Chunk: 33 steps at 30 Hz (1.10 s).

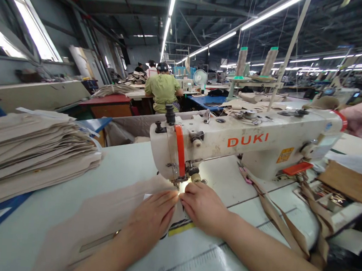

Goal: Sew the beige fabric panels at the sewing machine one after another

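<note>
A white sewing machine (212, 142) marked DUKI stands over the table, its lamp lighting the needle area. Under its presser foot (178, 185) runs a beige fabric piece (109, 209), spread out to the left. My left hand (152, 214) lies flat on this fabric, fingers stretched toward the needle. Close beside the foot on the right, my right hand (205, 206) is closed, its fingertips pinching the fabric edge. The exact grip is partly hidden by the fingers. Near my left wrist, the fabric has a narrow rectangular slot (97, 242) with a small metal piece at its end.
A tall stack of beige fabric pieces (35, 153) sits at the left. On the right are scissors (246, 174), tan straps (274, 218) and a parts tray (332, 201). Thread cones (241, 61) stand behind the machine. Co-workers, one in a green shirt (162, 88), sit farther off.
</note>
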Each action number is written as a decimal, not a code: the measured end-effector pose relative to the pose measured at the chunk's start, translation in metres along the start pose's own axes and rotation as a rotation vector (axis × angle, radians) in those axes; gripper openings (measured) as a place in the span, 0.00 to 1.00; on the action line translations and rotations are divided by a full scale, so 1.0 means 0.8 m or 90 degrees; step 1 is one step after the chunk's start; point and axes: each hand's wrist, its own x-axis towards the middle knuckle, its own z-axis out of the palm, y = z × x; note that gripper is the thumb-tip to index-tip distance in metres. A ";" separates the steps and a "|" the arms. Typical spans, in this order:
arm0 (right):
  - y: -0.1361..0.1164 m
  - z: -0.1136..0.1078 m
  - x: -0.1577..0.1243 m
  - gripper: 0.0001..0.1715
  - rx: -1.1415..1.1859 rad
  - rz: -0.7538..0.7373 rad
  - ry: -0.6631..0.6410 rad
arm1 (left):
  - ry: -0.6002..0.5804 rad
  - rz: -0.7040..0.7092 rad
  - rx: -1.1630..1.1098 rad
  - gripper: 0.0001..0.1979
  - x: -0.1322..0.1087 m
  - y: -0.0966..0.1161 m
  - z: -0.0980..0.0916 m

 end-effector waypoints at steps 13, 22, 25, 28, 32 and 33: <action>-0.002 -0.001 -0.004 0.09 0.012 -0.007 0.002 | 0.005 -0.015 -0.027 0.18 -0.003 0.000 0.003; -0.001 -0.001 -0.001 0.09 0.011 0.002 0.005 | -0.026 -0.041 -0.012 0.18 0.002 -0.003 0.001; -0.002 -0.001 0.000 0.11 0.007 0.007 0.009 | -0.042 -0.051 -0.011 0.19 0.007 -0.007 0.000; -0.002 -0.001 0.001 0.11 0.010 0.011 0.009 | -0.061 -0.058 -0.015 0.18 0.011 -0.013 0.001; -0.001 0.000 0.000 0.10 0.019 0.019 0.013 | -0.071 -0.071 -0.042 0.17 0.010 -0.019 0.003; -0.001 0.000 0.000 0.10 0.023 0.019 0.015 | -0.072 -0.074 -0.045 0.17 0.007 -0.020 0.003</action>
